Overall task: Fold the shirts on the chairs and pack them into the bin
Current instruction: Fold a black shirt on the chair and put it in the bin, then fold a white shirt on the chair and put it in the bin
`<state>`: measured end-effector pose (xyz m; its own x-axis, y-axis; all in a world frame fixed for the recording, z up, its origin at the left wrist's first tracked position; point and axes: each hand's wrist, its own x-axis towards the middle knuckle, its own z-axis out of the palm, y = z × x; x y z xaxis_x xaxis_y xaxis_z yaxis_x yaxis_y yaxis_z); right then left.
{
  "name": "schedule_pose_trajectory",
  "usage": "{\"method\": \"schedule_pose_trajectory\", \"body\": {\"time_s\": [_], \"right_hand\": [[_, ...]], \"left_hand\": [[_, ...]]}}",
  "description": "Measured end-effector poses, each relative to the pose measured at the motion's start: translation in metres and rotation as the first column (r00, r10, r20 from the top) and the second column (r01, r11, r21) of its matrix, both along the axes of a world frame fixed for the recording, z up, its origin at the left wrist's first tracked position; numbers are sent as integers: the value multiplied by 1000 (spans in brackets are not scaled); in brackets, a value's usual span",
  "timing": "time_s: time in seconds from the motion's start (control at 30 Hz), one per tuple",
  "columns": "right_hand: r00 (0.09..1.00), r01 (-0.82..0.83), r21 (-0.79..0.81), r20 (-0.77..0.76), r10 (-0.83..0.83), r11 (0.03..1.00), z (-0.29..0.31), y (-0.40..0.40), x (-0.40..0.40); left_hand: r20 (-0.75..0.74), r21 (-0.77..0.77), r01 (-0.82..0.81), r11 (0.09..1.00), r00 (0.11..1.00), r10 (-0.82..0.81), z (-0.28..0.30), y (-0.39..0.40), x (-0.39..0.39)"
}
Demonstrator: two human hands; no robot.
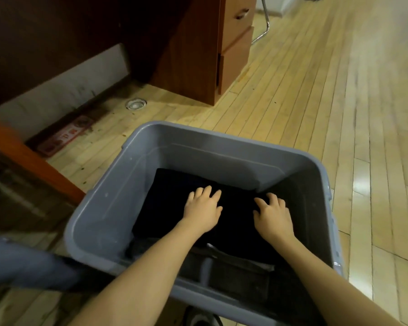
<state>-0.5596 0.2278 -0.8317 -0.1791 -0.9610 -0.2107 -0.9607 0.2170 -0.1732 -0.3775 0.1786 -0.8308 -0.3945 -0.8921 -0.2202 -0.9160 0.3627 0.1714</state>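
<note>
**Both hands flat on dark shirt inside grey bin**

We see a folded black cloth shirt (174, 201) lying inside a grey rectangular plastic bin (99, 208) that stands on a pale wooden plank floor (316, 114). The left hand (201, 210) and the right hand (272, 214) both rest palm-down on the shirt, fingers spread and holding nothing. A second dark folded garment (240, 271) lies nearer us in the bin. A reddish-brown wooden drawer cabinet (233, 43) stands beyond.

wooden drawer cabinet (224, 43) on plank floor (316, 114); round floor fitting (135, 104); chrome chair leg (264, 24) behind.
</note>
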Motion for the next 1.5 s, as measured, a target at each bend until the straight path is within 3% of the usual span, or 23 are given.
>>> {"method": "schedule_pose_trajectory", "body": {"time_s": [0.4, 0.73, 0.97, 1.2, 1.5], "right_hand": [[950, -252, -335, 92, 298, 908, 99, -4, 90], [770, -422, -611, 148, 620, 670, 196, 10, 206], [572, -525, -736, 66, 818, 427, 248, 47, 315], [377, -598, -750, 47, 925, 282, 285, 124, 441], [16, -699, -712, 67, 998, 59, 296, 271, 611]], "left_hand": [[-165, -256, -227, 940, 968, 189, 119, 50, 94], [-249, -474, -462, 750, 887, 389, 220, 126, 198], [-278, -553, -617, 560, 770, 574, 273, 203, 290], [-329, -592, -720, 361, 626, 708, 302, 320, 381], [-346, -578, -813, 73, 325, 880, 302, 512, 495]]}}
